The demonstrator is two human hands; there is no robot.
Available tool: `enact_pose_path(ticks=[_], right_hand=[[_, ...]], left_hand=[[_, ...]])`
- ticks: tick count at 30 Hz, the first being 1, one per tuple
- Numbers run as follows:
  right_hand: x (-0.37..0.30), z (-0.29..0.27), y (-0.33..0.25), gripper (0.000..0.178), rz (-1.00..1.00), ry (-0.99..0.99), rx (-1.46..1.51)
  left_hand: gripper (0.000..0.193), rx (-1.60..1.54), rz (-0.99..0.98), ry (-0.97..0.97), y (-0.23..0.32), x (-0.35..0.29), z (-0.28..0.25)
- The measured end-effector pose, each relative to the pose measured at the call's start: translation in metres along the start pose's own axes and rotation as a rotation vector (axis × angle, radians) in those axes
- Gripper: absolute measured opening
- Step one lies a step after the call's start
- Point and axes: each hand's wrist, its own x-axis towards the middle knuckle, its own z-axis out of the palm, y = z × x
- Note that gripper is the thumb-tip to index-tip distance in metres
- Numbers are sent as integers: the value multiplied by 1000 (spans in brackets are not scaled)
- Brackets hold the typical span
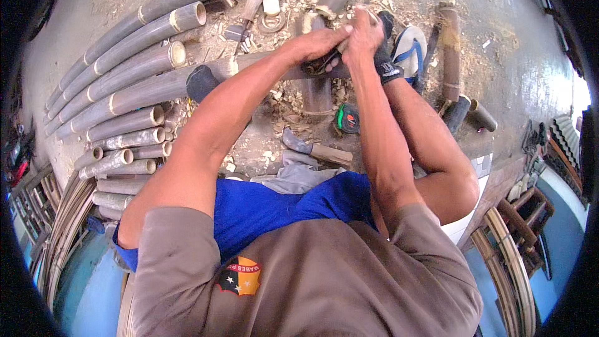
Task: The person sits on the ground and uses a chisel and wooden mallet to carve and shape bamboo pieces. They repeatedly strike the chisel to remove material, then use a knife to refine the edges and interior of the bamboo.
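Both my hands are close together over a long bamboo pole [253,61] that runs in from the left. My left hand [322,43] is closed at the pole's right part, its fingers curled over something dark that I cannot make out. Raised just right of it, my right hand [364,36] is closed too, and its grip is mostly hidden. Beneath the pole, a short thick bamboo piece [317,97] lies crosswise. My feet, in dark socks, are on either side: the left foot [201,82] by the pole, the right foot [387,65] beside my right wrist.
Several bamboo poles [156,27] lie stacked at the left. A green and black tape measure [347,118] and a wooden-handled tool [331,153] lie nearer me. Beyond are another handled tool [251,7], a ring-shaped roll [271,24] and scattered chips. A sandal [409,53] and bamboo [450,53] lie right.
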Motion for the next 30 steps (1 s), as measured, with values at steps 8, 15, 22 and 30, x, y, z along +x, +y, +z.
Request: enact_pose_path(ticks=[8,15,22,30], right_hand=[[28,42,13,38,317,-404,133],[21,82,18,42,575,-846,-163],[-46,124,16,43,491,-1384,-658],[-89,109,65,57,-78,-1637,-954]], left_hand=[[72,-130,-22,492,-32,-1,-8],[63,-275,-6,918,-52,-13,19],[63,-697,8,1274,-43,-51,76],[62,-1219,453,1424,-84,-22,123]])
